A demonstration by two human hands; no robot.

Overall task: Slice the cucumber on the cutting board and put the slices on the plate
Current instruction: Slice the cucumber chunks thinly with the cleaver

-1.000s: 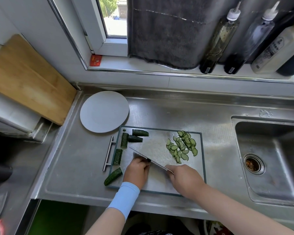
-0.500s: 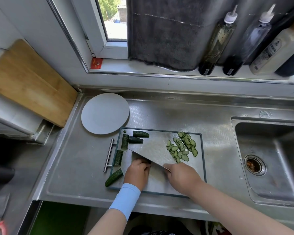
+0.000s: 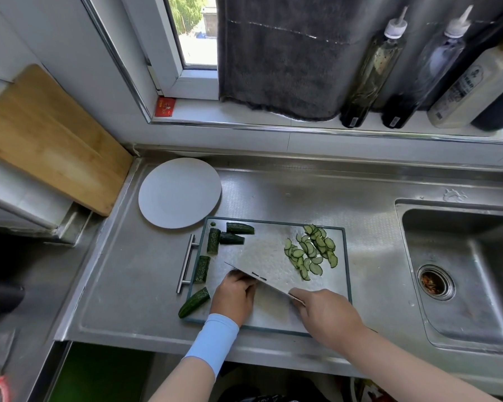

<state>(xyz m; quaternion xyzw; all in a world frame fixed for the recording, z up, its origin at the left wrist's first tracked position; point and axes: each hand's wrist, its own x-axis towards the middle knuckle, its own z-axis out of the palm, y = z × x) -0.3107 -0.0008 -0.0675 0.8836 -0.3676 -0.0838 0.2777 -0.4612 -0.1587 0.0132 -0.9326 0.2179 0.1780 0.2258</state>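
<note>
The cutting board point(image 3: 269, 285) lies on the steel counter point(image 3: 134, 280) with its long side running left to right, its bar handle point(image 3: 186, 264) at the left end. Five cucumber chunks sit along its left part: two point(image 3: 240, 228) point(image 3: 231, 238) at the far edge with their long axes left to right, two point(image 3: 213, 241) point(image 3: 201, 269) down the left edge pointing away from the person, and one end piece point(image 3: 194, 302) lying diagonally over the near left edge, its tip on the counter. A heap of thin slices point(image 3: 311, 250) lies on the right half of the board. The white plate point(image 3: 179, 192) stands empty just beyond the board's far left corner.

The right hand point(image 3: 325, 313) is closed around the handle of the cleaver point(image 3: 269, 265), whose broad blade runs diagonally, tip toward the far left. The left hand point(image 3: 234, 295), curled with knuckles against the blade, presses down on something hidden beneath it; what it holds cannot be told. A pale blue sleeve point(image 3: 212, 340) covers that wrist.

Compared with half a second ago, the blade is tilted flatter, showing more of its face, and the chunks and slices lie where they were.
</note>
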